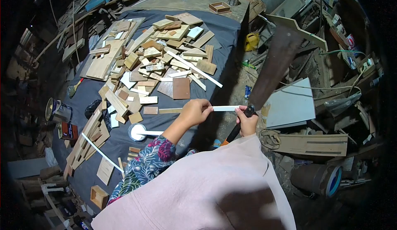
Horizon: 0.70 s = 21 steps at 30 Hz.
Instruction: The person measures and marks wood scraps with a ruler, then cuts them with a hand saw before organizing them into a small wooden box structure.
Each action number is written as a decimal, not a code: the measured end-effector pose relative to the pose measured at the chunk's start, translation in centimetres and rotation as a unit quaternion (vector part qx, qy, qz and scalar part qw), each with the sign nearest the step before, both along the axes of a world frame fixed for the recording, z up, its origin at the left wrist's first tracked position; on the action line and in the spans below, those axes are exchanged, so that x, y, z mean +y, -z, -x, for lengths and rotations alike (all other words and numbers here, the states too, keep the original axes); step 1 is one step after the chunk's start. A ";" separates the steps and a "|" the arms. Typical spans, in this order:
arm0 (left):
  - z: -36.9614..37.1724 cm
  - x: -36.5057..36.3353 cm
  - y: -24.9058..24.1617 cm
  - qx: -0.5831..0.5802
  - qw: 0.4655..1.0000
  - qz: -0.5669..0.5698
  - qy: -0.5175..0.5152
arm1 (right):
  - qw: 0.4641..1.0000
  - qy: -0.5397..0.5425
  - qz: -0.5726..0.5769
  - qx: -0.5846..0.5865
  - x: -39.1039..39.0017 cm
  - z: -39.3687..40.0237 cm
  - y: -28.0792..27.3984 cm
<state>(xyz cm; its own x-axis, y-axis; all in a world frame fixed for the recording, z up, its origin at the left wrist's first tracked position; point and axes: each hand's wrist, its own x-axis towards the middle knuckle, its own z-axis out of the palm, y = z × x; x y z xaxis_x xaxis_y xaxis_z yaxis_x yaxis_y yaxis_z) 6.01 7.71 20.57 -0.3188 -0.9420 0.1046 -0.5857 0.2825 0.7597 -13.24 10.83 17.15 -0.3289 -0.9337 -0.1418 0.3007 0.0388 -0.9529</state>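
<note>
Mid-frame, left hand [196, 112] and right hand [248, 124] pinch a white strip [225, 108], the right also gripping a saw [276, 62] that partly hides upper-right clutter [295, 69]; offcuts [151, 52] heap upper left, paint tin [58, 110] far left

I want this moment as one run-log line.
left hand: pinches white strip; right hand: holds dark-bladed tool, touches white strip; wood pieces: piled on dark cloth

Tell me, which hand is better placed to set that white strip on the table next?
Probably the left hand: it pinches the white strip nearer the table. The right hand also grips the handle of a long blade.
</note>
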 end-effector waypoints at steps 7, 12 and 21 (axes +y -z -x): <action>-0.5 -3.2 7.1 -0.097 0.994 0.053 -0.011 | 0.992 0.029 -0.117 -0.046 -1.9 -0.9 7.6; -0.9 -5.3 12.2 -0.160 0.986 0.032 -0.023 | 0.966 0.079 -0.200 -0.146 -4.2 -1.8 12.5; -1.6 -5.7 15.1 -0.203 0.979 0.009 -0.020 | 0.947 0.093 -0.234 -0.200 -4.2 -3.3 17.4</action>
